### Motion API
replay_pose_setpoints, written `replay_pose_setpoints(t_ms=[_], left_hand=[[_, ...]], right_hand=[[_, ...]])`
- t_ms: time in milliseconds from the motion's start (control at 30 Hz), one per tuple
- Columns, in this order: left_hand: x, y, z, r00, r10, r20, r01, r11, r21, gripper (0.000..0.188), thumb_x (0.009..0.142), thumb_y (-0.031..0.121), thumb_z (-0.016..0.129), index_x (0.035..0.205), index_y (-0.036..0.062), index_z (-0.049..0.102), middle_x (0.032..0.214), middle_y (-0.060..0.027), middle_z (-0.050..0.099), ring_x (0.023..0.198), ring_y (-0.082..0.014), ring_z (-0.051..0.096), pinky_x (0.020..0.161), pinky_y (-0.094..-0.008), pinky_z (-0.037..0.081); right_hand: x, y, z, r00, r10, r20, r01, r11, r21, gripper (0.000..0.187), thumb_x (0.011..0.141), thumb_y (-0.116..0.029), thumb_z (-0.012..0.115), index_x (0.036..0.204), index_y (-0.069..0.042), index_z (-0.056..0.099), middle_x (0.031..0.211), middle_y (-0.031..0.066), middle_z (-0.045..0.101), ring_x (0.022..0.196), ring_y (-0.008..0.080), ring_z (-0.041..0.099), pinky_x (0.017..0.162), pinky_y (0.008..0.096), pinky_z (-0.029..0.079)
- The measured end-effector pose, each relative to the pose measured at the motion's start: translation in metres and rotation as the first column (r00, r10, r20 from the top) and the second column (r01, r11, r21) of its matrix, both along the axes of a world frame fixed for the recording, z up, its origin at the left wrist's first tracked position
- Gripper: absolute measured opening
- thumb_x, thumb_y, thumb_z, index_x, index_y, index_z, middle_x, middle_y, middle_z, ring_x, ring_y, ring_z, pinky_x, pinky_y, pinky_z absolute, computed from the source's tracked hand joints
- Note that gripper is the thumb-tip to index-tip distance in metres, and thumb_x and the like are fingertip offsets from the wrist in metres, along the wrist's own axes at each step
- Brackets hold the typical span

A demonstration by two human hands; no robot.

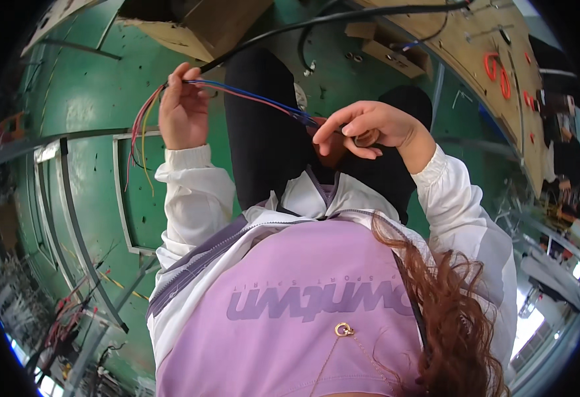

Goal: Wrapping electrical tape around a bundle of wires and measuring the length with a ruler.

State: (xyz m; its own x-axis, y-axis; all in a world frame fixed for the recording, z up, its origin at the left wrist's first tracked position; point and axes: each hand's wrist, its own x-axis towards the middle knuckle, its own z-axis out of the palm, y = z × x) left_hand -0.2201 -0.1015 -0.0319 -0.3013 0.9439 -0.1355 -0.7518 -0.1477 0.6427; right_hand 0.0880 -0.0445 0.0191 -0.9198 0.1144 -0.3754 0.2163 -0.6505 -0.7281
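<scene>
Between finger and thumb, my left hand (184, 109) pinches a wire bundle where a thick black cable (290, 28) ends in thin coloured wires. Loose red and yellow wires (145, 122) hang down left of that hand. Blue and red wires (253, 98) stretch across my lap to my right hand (376, 129). Its fingers are closed at the dark far end of these wires. Something dark and rounded shows within the curled right fingers, too hidden to name.
The black cable runs up to a wooden bench (462, 46) at the upper right, with orange-red loops (498, 76) on it. Cardboard boxes (200, 30) stand ahead on the green floor. Metal frames (71, 192) are at the left, with bundled wires (65, 324) lower down.
</scene>
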Motion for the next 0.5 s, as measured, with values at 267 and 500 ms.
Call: replay_pose_setpoints(t_ms=[267,500], left_hand=[[-0.024,0.009,-0.034,0.990,-0.089,0.110,0.088,0.996,0.021,0.026,0.093,0.019,0.042,0.108,0.0005,0.051,0.093,-0.0082,0.062,0.076,-0.0143,0.054,0.069,-0.0258,0.044],[-0.033,0.016,-0.034,0.994,-0.095,0.055,0.094,0.996,0.005,0.027,0.093,0.021,0.042,0.109,0.0006,0.050,0.097,-0.0071,0.060,0.076,-0.0138,0.052,0.069,-0.0246,0.042]], right_hand=[[0.065,-0.039,-0.015,0.979,-0.205,-0.007,0.204,0.975,-0.085,0.039,0.079,-0.013,0.044,0.107,0.013,0.051,0.108,0.0207,0.057,0.043,0.0119,0.052,0.033,0.0168,0.033],[0.078,-0.054,-0.018,0.953,-0.293,-0.081,0.279,0.948,-0.151,0.048,0.079,-0.013,0.043,0.115,0.017,0.042,0.120,0.0265,0.046,0.042,0.0130,0.053,0.032,0.0168,0.034]])
